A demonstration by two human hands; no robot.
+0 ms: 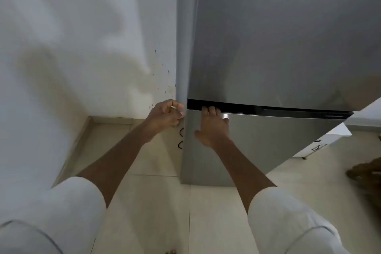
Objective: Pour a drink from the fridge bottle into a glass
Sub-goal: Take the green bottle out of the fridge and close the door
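A pale tiled floor (144, 202) and white wall (72, 37) flank the steel fridge (278, 37), both doors shut. The right hand (213, 126) hooks its fingers (210, 110) into the dark handle slot (268, 108) atop the lower door (257, 136); the left hand (166, 114) hovers loosely curled, holding nothing. The bottle and glass are unseen. The step in hand is opening the fridge; next comes a firm pull.

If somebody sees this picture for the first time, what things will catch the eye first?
The tall steel fridge fills the upper right, its doors closed. The right hand lies on the lower door, its fingers hooked into the dark gap between the doors. The left hand is loosely curled at the fridge's left edge, before a stained white wall.
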